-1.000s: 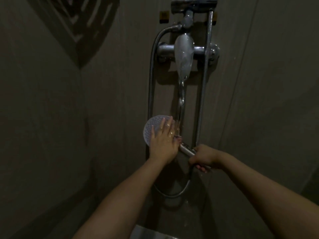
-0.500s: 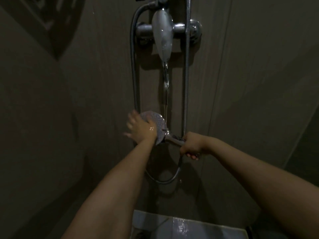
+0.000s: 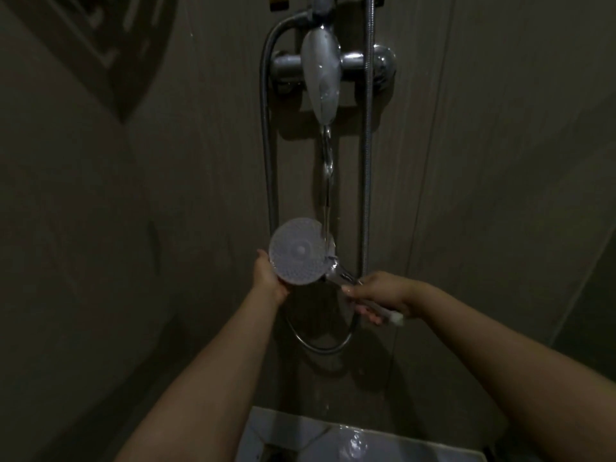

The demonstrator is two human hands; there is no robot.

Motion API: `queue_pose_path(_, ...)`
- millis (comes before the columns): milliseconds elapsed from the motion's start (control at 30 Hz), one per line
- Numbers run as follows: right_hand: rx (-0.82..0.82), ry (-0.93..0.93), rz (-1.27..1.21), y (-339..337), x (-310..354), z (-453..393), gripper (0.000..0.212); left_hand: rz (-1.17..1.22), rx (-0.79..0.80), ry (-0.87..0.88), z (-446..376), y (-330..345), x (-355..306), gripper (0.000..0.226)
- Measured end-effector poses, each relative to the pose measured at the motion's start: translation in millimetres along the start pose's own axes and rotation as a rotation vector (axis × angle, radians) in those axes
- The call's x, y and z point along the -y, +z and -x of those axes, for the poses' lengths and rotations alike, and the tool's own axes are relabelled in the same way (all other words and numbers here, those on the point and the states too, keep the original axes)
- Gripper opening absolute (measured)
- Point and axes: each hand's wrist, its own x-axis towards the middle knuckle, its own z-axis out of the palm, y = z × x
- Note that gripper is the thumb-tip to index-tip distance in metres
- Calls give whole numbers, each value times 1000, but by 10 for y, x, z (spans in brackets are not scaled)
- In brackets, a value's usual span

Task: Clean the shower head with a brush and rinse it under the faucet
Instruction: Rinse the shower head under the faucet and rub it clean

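Head view shows the rinsing step: the right hand [image 3: 383,295] grips the handle, the left hand [image 3: 270,278] cups the shower head [image 3: 296,251] beneath the faucet [image 3: 321,75] stream, which likely needs turning next.

One head-worn wide view, looking forward and down at a shower wall.

The camera sits above and behind both forearms, which rise from the lower corners toward the middle of the frame. It faces the wall straight on, close enough that the faucet [image 3: 321,75] fills the upper centre and the shower head [image 3: 297,251] sits just below mid-frame. The left hand [image 3: 268,278] and right hand [image 3: 383,295] meet there. Wall lines bow at the edges. No second view exists to overlap.
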Motion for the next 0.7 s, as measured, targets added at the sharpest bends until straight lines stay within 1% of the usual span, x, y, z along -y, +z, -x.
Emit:
queue_pose_path(33, 16, 25, -45, 0, -33, 19, 33, -7, 20, -17, 19, -35, -13, 65)
queue_pose_path(100, -26, 50, -38, 3, -62, 50, 40, -40, 46, -17, 113, -55, -7, 65)
queue_pose_path(133, -79, 58, 49, 1, -57, 54, 43, -78, 42, 11, 142, -44, 13, 62)
queue_pose_path(200, -205, 48, 393, -35, -41, 27, 48, -194, 11, 78, 166, -19, 76, 53)
queue_pose_path(233, -263, 39, 526, -50, -20, 17, 48, -227, -6, 97, 156, -24, 113, 50)
queue_pose_path(333, -299, 29, 626, -75, 59, -6, 37, -204, -63, 92, 96, -85, 190, 44)
queue_pose_path(367, -289, 39, 680, -52, 90, 1, 35, -226, -117, 110, 85, -106, 209, 41)
queue_pose_path(400, -274, 50, 782, -21, 123, 15, 40, -276, -203, 130, 94, -109, 224, 39)
queue_pose_path(467, -297, 19, 1061, 75, 151, -10, 52, -372, -432, 192, 147, -87, 263, 40)
queue_pose_path(500, -332, -24, 1141, 125, 158, -29, 50, -382, -524, 229, 191, -69, 265, 41)
queue_pose_path(533, -366, -63, 1185, 168, 167, -41, 47, -377, -578, 264, 217, -63, 260, 42)
queue_pose_path(600, -391, -57, 1203, 215, 151, -82, 41, -368, -600, 354, 215, -66, 248, 42)
queue_pose_path(700, -345, 118, 1004, 221, 50, -123, 45, -416, -521, 474, 255, 33, 221, 39)
